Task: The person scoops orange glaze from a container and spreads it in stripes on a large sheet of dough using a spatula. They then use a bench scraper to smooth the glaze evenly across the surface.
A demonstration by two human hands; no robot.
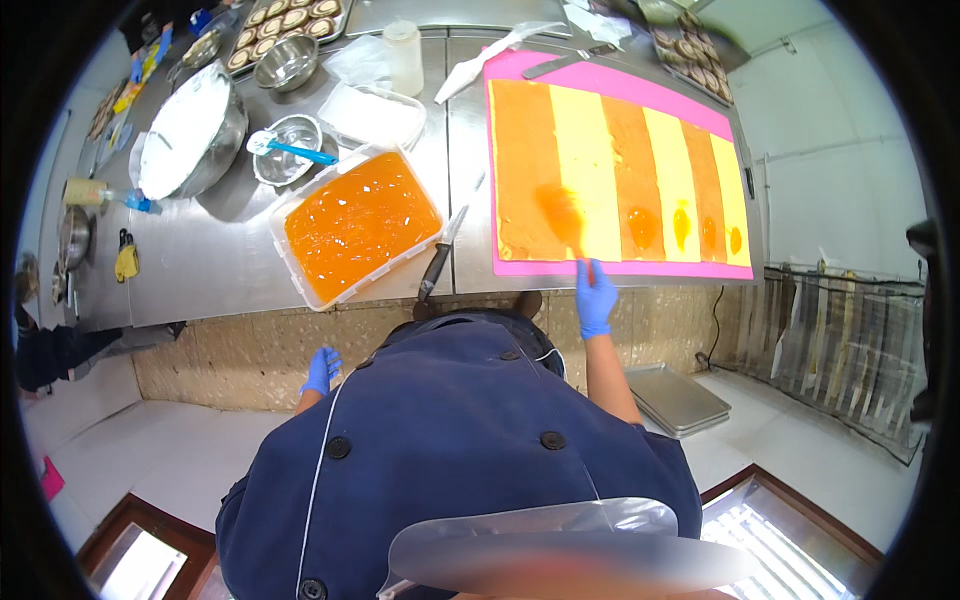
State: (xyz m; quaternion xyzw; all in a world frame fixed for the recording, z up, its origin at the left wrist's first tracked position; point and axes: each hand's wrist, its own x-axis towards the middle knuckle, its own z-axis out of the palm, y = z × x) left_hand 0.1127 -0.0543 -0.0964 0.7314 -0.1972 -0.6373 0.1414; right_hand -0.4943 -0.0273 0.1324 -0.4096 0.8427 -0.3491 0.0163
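My right hand (596, 300), in a blue glove, grips the handle of a blurred orange utensil (564, 216), probably a spatula or spoon. The utensil is over the near part of a striped sheet of sponge cake (583, 142) with orange and yellow bands. Orange dollops of filling (642, 227) lie along the near side of the bands to its right. Under the cake is a pink mat (525, 268). My left hand (321, 371), also gloved, hangs away from the table with nothing visible in it. A plastic tub (330, 300) of orange filling (360, 217) stands left of the cake.
A long knife (442, 251) lies between tub and mat. Beyond are a blue spatula (300, 152) across a metal bowl (281, 174), a large bowl (229, 142) of white cream, a piping bag (480, 67) and a palette knife (555, 66). Trays (679, 401) are stacked on the floor.
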